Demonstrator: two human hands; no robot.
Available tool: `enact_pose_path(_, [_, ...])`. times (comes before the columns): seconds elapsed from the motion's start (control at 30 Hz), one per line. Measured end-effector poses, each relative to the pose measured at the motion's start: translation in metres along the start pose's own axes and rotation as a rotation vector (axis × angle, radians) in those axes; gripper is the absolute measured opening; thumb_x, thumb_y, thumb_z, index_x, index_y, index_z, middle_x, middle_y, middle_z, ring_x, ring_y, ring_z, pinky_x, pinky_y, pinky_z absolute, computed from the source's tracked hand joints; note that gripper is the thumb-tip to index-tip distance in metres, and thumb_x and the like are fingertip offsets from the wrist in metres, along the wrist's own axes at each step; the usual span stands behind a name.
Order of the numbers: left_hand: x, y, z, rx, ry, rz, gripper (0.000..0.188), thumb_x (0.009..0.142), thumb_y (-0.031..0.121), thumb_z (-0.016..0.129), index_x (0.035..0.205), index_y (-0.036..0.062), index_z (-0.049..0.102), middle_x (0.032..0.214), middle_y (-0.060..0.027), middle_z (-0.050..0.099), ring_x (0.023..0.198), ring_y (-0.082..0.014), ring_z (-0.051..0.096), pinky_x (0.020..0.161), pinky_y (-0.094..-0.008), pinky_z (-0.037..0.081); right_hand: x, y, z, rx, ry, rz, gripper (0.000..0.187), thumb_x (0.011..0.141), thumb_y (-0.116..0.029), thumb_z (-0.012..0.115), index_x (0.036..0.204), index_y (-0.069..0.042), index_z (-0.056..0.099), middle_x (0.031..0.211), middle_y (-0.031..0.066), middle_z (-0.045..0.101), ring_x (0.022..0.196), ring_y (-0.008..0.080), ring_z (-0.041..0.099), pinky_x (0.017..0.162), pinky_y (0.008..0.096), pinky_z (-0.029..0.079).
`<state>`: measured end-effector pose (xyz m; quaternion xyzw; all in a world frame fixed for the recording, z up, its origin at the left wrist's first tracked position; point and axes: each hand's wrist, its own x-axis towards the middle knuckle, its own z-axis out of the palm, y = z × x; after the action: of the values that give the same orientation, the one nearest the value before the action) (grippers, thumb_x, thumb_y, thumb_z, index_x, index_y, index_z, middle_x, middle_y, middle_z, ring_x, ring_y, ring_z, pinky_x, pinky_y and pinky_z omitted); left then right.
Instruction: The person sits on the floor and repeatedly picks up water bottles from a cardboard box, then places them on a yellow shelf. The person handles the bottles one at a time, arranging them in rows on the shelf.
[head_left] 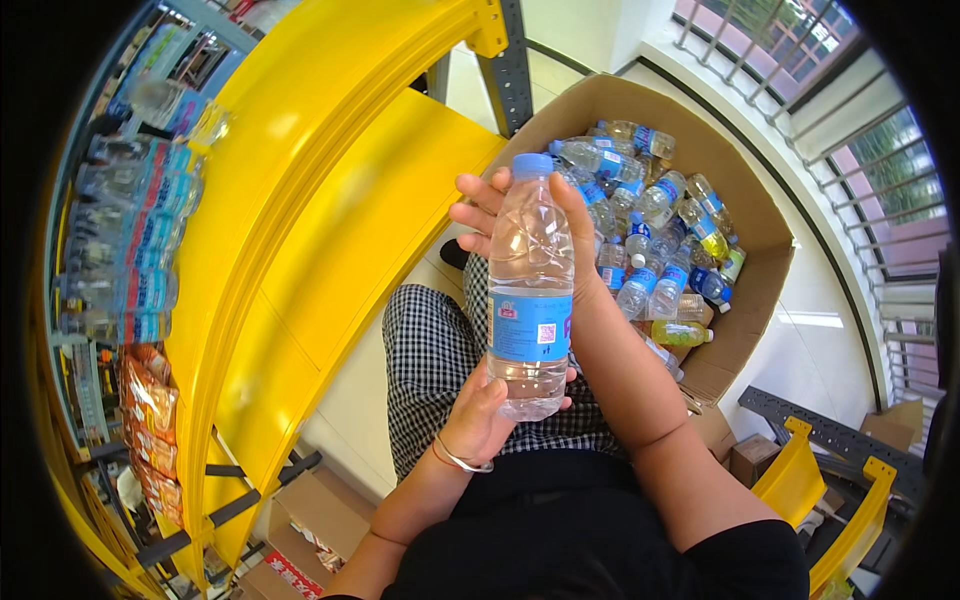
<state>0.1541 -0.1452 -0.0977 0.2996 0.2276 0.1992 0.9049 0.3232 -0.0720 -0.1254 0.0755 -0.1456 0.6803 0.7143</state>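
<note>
Both hands up front on one clear water bottle [530, 290] w/ a blue cap and blue label, held upright over the lap, roughly centre of view. Left hand [478, 415] cups the base from below, fingers curled round the bottom, thin bracelet [458, 460] on that wrist. Right hand [520, 215] sits behind the upper half, fingers spread flat along the shoulder and neck, thumb side pressed to the bottle's right edge. So it's gripped top and bottom, cap pointing up, water inside. Behind it, just past the right forearm, a big cardboard box [745, 290] stands open on the floor, loaded w/ more bottles [650, 230] lying every which way, mostly blue caps and labels, one yellowish bottle [682, 333] near the front edge. To the left, a yellow shelf [330, 230] runs diagonally, and further left packs of bottled water [135, 240] are stacked on racks, snack bags [150, 400] beneath them. Checked trousers [430, 360] show under the bottle. Smaller cartons [300, 540] sit low left by the shelf legs.
</note>
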Motion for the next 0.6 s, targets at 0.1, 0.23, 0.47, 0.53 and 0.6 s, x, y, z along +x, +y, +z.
enact_pose_path(0.1, [-0.011,-0.007,-0.002,-0.082,0.029,0.06,0.087,0.077,0.055,0.061,0.138,0.0017,0.029,0.133,-0.0222,0.042,0.111,-0.0312,0.054,0.082,-0.0427,0.052,0.007,0.008,0.004,-0.036,0.01,0.172,0.04,0.089,-0.038,0.05,0.11,-0.004,0.056,0.115,0.0218,0.057,0.105,0.0348,0.058,0.084,0.0428,0.051])
enact_pose_path(0.23, [-0.014,-0.005,-0.006,-0.153,-0.048,0.093,0.083,0.077,0.058,0.058,0.135,0.0028,0.035,0.131,-0.0188,0.046,0.11,-0.0301,0.055,0.083,-0.0415,0.051,0.015,0.008,0.023,-0.079,0.095,0.28,0.033,0.087,-0.034,0.056,0.101,-0.005,0.056,0.091,0.0132,0.064,0.086,0.0292,0.065,0.075,0.0399,0.054])
enact_pose_path(0.47, [-0.015,-0.006,-0.012,0.169,0.217,0.305,0.07,0.089,0.056,0.038,0.135,0.0034,0.036,0.129,-0.0179,0.048,0.11,-0.0287,0.054,0.09,-0.0415,0.046,0.024,-0.005,0.055,-0.4,0.236,0.278,0.028,0.086,-0.029,0.061,0.095,-0.004,0.057,0.084,0.0098,0.064,0.076,0.0228,0.065,0.069,0.0339,0.054])
enact_pose_path(0.53, [-0.017,-0.002,-0.012,0.302,0.269,0.42,0.06,0.095,0.047,0.037,0.137,0.0046,0.032,0.133,-0.0118,0.045,0.118,-0.0223,0.048,0.1,-0.0394,0.037,0.026,-0.003,0.065,-0.581,0.292,0.281,0.028,0.085,-0.028,0.063,0.095,-0.003,0.057,0.083,0.0094,0.064,0.075,0.0207,0.065,0.069,0.0325,0.054])
enact_pose_path(0.6, [-0.013,0.003,-0.015,0.497,0.235,0.403,0.065,0.093,0.049,0.043,0.138,0.004,0.029,0.133,-0.0103,0.044,0.119,-0.0212,0.047,0.1,-0.039,0.037,0.026,-0.004,0.076,-0.767,0.346,0.284,0.028,0.084,-0.028,0.065,0.094,-0.002,0.057,0.08,0.0079,0.063,0.072,0.0159,0.063,0.066,0.0298,0.053])
